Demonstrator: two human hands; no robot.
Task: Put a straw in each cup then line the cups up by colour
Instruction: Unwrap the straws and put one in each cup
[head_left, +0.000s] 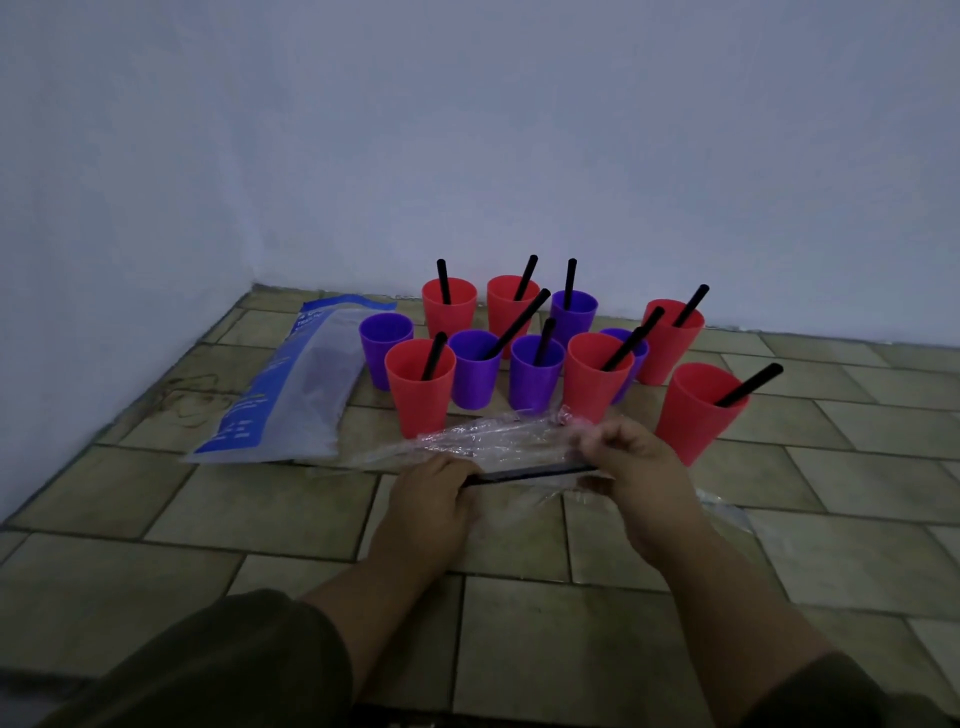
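A thin black straw (524, 474) lies level just above the tiled floor (260, 519), held at both ends. The left grip (431, 488) is closed on its left end. The right grip (634, 467) curls round its right end and seems also to pinch the clear wrapper (483, 439) bunched just behind the straw, though the dim light blurs this. Beyond the straw stand red cups (420, 395) and purple cups (535, 379) in a loose cluster, a black straw leaning in each, except the leftmost cup (386, 345), which is purple. A blue-and-clear bag (291, 395) lies flat, left of the straw and farther off.
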